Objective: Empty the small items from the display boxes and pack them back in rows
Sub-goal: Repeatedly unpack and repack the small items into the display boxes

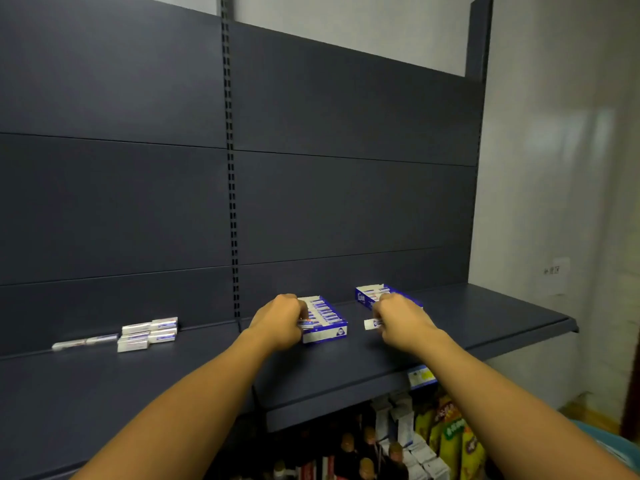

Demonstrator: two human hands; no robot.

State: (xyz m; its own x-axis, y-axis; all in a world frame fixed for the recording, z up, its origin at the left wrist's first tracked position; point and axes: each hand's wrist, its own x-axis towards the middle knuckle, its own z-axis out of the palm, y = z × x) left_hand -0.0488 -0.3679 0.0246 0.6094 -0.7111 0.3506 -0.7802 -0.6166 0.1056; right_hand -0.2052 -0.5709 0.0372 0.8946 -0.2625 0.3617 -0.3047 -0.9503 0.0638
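Two blue and white display boxes stand on the dark shelf (485, 317). The nearer box (327, 322) holds a row of several small white packets. My left hand (282, 317) rests against its left front corner, fingers curled on a small packet there. The farther box (372, 294) sits to the right, partly hidden behind my right hand (398, 315). My right hand is closed on a small white packet (370, 323) held just above the shelf between the two boxes. A loose pile of white packets (149, 334) lies on the shelf at the left.
The shelf's back panel is dark and bare, with a slotted upright (233, 237) in the middle. Below the shelf's front edge stand bottles and colourful packs (446, 434). A price tag (420, 375) hangs on the shelf lip. A white wall is at the right.
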